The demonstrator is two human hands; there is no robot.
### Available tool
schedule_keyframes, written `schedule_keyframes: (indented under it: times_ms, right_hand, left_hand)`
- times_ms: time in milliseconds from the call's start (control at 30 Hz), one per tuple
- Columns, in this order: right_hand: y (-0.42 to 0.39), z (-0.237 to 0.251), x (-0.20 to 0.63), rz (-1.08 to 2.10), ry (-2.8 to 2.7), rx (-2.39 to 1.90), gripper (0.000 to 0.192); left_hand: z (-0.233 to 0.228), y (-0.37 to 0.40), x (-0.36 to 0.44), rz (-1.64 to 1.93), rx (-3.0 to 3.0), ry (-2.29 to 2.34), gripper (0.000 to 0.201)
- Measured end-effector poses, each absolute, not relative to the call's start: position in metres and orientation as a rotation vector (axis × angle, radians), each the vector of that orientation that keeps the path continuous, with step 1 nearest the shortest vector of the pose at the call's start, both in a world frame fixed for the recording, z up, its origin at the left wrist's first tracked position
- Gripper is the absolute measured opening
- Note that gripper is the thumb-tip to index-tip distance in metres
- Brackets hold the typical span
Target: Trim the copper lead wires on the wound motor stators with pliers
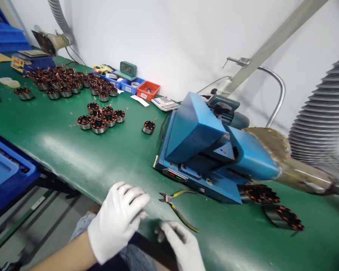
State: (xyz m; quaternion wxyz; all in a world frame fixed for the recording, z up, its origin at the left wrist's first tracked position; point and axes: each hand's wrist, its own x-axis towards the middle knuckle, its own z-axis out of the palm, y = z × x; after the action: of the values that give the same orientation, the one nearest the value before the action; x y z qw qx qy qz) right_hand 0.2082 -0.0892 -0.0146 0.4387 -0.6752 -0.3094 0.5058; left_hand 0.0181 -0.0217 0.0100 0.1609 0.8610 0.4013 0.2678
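White wall behind; green worktop [73,150] runs along it; both gloved hands at its near edge. Left hand [117,220] loosely curled, grasp not discernible; right hand [182,242] blurred, fingers pinched on something thin and dark, what it is unclear; side cutters [176,207] lie just beyond, untouched; blue machine [203,146] farther back; wound stators [100,118] clustered mid-worktop.

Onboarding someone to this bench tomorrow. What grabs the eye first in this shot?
The big blue machine at centre right on the green table dominates, with a ribbed grey hose at the right edge. Dozens of copper-wound stators are heaped at the far left, a smaller cluster nearer the middle. At the near edge, the gloved left hand and right hand sit close to yellow-handled cutters.
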Motion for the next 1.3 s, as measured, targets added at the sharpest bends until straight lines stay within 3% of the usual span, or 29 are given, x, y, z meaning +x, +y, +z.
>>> schedule_keyframes:
  times_ms: [100,233,367,467,667,800,1000,1300]
  right_hand:
    - [-0.085,-0.025,0.196,1.262,-0.857,-1.76,0.027]
    - [-0.074,-0.024,0.181,1.233,-1.001,-1.776,0.037]
    - [-0.064,-0.017,0.168,1.195,-1.053,-1.775,0.023]
    - [-0.061,-0.018,0.162,1.227,-0.954,-1.727,0.015]
    - [-0.072,-0.028,0.166,1.258,-0.811,-1.77,0.025]
    - [-0.08,-0.034,0.171,1.054,-0.83,-1.748,0.034]
    - [-0.077,-0.041,0.174,0.89,-1.146,-1.587,0.021]
    - [-0.066,-0.03,0.16,1.244,-0.602,-1.662,0.021]
  left_hand:
    - [0.016,-0.019,0.015,0.502,2.6,1.009,0.019]
    - [0.017,-0.007,0.017,0.154,2.742,0.925,0.011]
    - [0.016,-0.003,0.019,0.02,2.789,0.915,0.009]
    - [0.015,-0.004,0.019,0.019,2.782,0.904,0.008]
    - [0.008,-0.003,0.018,0.097,2.722,0.919,0.008]
    - [0.003,-0.003,0.019,0.22,2.672,0.911,0.007]
    - [0.001,-0.003,0.017,0.369,2.563,0.887,0.01]
    - [-0.008,-0.005,0.017,0.356,2.653,0.879,0.008]
